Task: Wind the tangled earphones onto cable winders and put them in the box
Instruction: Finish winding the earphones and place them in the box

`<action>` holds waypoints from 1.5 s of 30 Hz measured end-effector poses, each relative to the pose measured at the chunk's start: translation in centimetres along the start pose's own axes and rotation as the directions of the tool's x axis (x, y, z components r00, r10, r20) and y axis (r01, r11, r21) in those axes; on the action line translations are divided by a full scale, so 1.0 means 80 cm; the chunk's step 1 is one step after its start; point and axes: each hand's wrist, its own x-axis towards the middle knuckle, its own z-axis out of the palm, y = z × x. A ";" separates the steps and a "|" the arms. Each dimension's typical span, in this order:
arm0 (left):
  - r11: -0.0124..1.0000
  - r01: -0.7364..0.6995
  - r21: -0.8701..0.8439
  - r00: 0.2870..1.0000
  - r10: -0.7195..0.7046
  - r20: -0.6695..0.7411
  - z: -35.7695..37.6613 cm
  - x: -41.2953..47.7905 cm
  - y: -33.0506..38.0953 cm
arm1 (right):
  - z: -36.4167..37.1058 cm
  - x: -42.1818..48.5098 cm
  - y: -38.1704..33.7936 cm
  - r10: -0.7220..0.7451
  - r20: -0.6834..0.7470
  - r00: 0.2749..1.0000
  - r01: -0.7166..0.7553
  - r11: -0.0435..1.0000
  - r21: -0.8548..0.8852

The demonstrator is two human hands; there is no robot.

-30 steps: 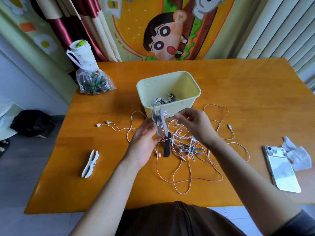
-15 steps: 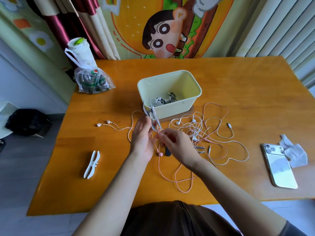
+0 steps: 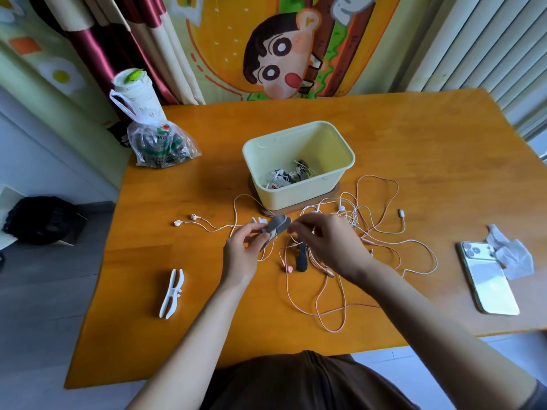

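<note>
The grey cable winder (image 3: 277,225) is in the air just in front of the box (image 3: 296,195), held between both hands. The left hand (image 3: 241,257) has its grip clamped on the winder's lower end. The right hand (image 3: 328,244) has its grip drawn together on the upper tip, apparently pinching it; whether a strand is caught there too is too fine to tell.

The tangled earphones (image 3: 359,220) sprawl on the table (image 3: 414,143) in front of the box and to its right, pink and white leads crossing. A black winder (image 3: 302,259) lies in front of the box, between the hands, and a white winder (image 3: 172,292) lies well off to the box's front-left. Wound sets are already inside the box.

To wind well, I'd judge: hold the winder steady in the left hand, feed one lead only, draw slack free of the tangle before each turn, lay the turns side by side, and tuck in the end.
</note>
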 end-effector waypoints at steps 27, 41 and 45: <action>0.653 0.440 -0.617 0.866 -0.126 0.484 0.010 -0.048 0.020 | 0.013 -0.026 0.039 0.223 -0.096 0.970 -0.190 0.944 0.270; 0.619 0.441 -0.649 0.895 -0.253 0.367 0.090 -0.053 0.040 | -0.025 -0.066 0.094 0.326 -0.179 0.928 -0.230 0.882 0.411; 0.591 0.443 -0.674 0.889 -0.195 0.414 0.123 -0.061 0.047 | -0.026 -0.080 0.113 0.267 -0.086 0.960 -0.226 0.918 0.325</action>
